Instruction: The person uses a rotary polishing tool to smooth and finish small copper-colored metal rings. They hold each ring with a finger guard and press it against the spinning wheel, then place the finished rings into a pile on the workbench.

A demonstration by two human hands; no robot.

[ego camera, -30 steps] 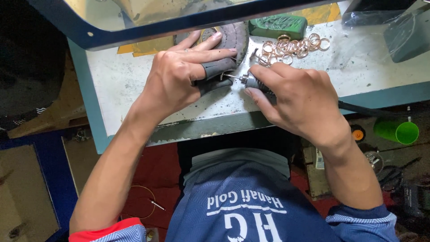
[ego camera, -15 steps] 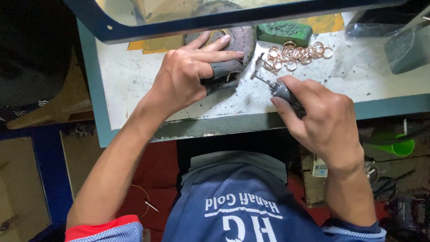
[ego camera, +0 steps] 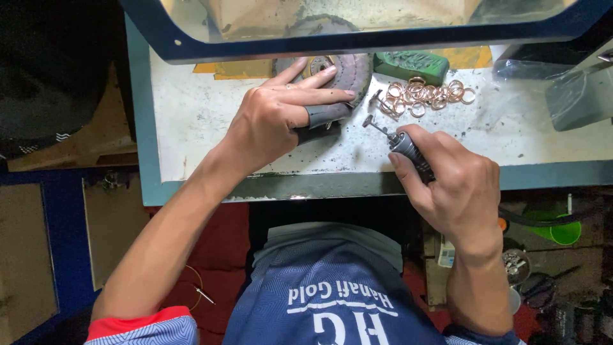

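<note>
While left hand (ego camera: 271, 121) rests on wheel (ego camera: 345, 70), right hand (ego camera: 456, 185) grips rotary tool (ego camera: 402, 144).

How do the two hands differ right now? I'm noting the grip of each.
The left hand lies flat, fingers spread over the dark buffing wheel, a grey sleeve on its thumb; the right hand is bare and curled around the rotary handpiece. The left sits farther up the bench, the right near its front edge. Both are over the white bench top.
</note>
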